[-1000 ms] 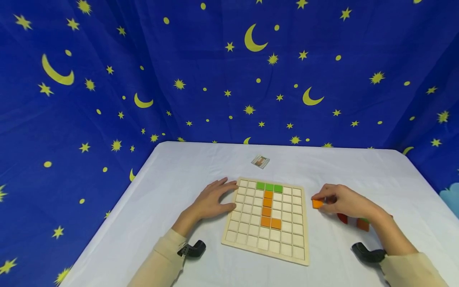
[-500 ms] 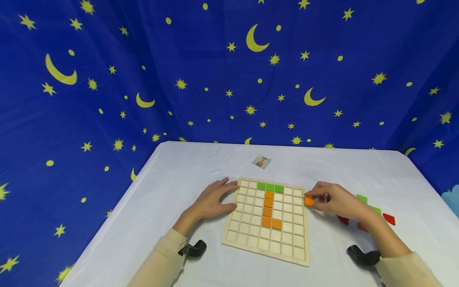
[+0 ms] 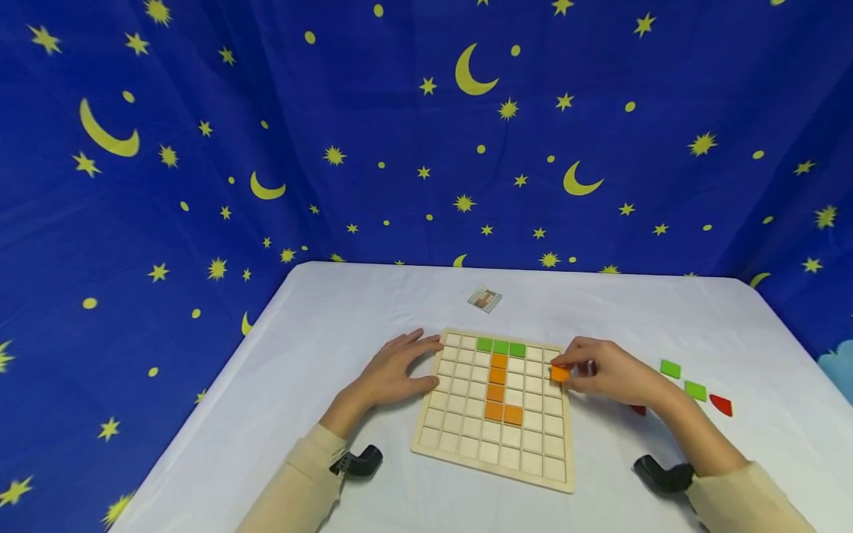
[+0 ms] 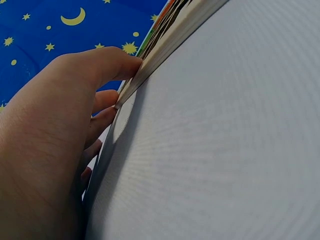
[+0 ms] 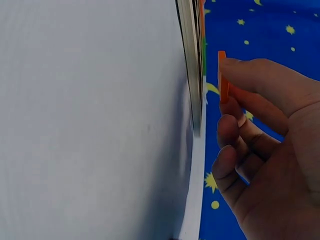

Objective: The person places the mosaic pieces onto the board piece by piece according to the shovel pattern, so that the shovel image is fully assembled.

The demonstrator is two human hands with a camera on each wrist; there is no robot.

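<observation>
A wooden grid board [image 3: 466, 448] lies mid-table, with a row of green square tiles [image 3: 501, 347] near its far edge. Below them runs a column of orange tiles [image 3: 496, 376], with one more orange tile [image 3: 513, 415] beside its lower end. My left hand [image 3: 393, 374] touches the board's left rim with thumb and fingertips, the fingers fairly straight. In the right wrist view an orange square tile [image 5: 223, 77] is pinched between thumb and finger of my right hand [image 5: 272, 130]. From the head view that hand is over the board's right edge, and the tile is above the grid.
Loose green tiles [image 3: 696, 390] and a red rounded tile [image 3: 721, 405] lie on the white table right of my right wrist. Another red piece [image 3: 638, 409] is partly hidden under that hand. A small pattern card [image 3: 484, 299] lies behind the board. A starry blue cloth [image 3: 400, 133] hangs beyond.
My right hand has moved left with the orange tile, from beside the board to over its right edge. Loose pieces under its forearm have come into view. The left hand stays put.
</observation>
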